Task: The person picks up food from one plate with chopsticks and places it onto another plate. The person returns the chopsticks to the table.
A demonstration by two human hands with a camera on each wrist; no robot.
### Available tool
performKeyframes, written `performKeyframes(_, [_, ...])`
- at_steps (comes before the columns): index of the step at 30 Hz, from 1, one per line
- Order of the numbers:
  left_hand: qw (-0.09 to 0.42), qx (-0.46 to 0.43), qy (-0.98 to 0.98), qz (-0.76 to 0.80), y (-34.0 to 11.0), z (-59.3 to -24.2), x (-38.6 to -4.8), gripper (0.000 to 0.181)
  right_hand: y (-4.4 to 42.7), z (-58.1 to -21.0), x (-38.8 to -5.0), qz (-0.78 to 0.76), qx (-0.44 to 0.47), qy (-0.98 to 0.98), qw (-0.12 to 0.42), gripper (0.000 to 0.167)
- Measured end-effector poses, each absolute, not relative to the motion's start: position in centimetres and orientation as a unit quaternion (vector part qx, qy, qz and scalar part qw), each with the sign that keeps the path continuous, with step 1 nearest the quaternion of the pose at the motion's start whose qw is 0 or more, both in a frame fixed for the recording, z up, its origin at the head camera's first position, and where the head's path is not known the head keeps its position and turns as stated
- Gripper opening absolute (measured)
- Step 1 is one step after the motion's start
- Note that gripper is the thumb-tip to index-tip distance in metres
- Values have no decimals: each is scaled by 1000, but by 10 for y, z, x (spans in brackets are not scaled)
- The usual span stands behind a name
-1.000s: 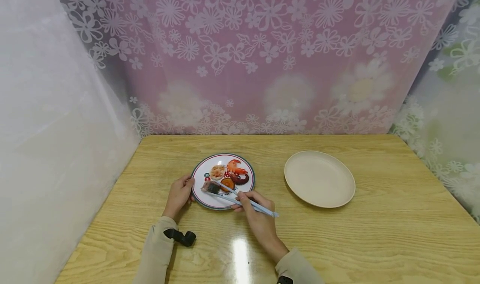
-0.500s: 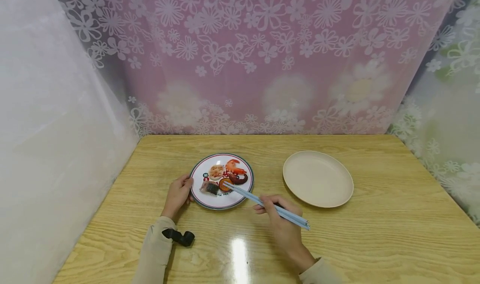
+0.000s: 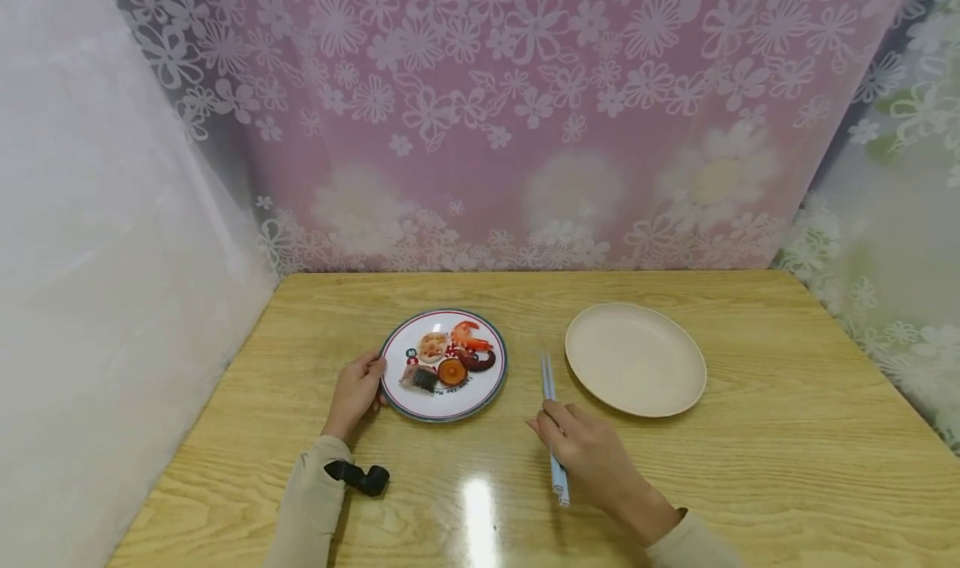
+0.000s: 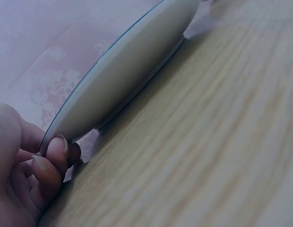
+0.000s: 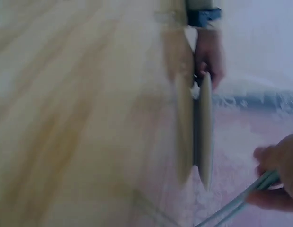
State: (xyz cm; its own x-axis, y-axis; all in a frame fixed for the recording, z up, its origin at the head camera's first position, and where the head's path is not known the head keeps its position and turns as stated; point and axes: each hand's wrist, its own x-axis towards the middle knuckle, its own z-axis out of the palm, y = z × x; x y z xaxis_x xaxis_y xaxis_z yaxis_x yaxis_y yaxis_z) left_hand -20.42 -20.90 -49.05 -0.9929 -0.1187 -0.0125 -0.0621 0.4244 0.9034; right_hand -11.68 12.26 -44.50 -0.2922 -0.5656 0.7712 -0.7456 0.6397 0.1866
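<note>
My left hand pinches the left rim of a white plate with a dark rim band; the left wrist view shows fingers curled under the plate's edge. On the plate lie an orange shrimp, a dark curled piece like a tentacle, a pale roundish piece, an orange-brown round piece and a pinkish chunk with a dark side. My right hand holds a pair of light blue chopsticks, tips together and pointing away, between the two plates. The chopsticks hold no food.
A larger beige plate with nothing on it stands to the right. Both plates are on a wooden table. A pink floral curtain hangs behind the far edge, with pale sheeting at the left.
The right hand has drawn the chopsticks rightward, away from the food plate, and turned them from pointing left to pointing forward. Their tips have come together. Left hand and food stay put.
</note>
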Motion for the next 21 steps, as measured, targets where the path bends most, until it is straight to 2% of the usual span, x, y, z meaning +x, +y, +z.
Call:
performKeyframes(4, [26,54,-843,-534,-209,-491,-203,37,126,-451,-116,21,417,-834,360,58])
performKeyframes(9, [21,56,-840,-539,-208,-491,-203,37,127,-455,-118,-36,442,-852,276,8])
performKeyframes(11, [21,55,-840,-540,-207,-492,-204,37,127,-456,-119,-54,448,-856,251,26])
performKeyframes(12, [21,55,-839,-540,-207,-491,-205,37,127,-457,-120,-62,450,-858,241,29])
performKeyframes(21, [27,55,-840,-539,-207,-491,-207,37,126,-458,-127,-102,449,-870,174,34])
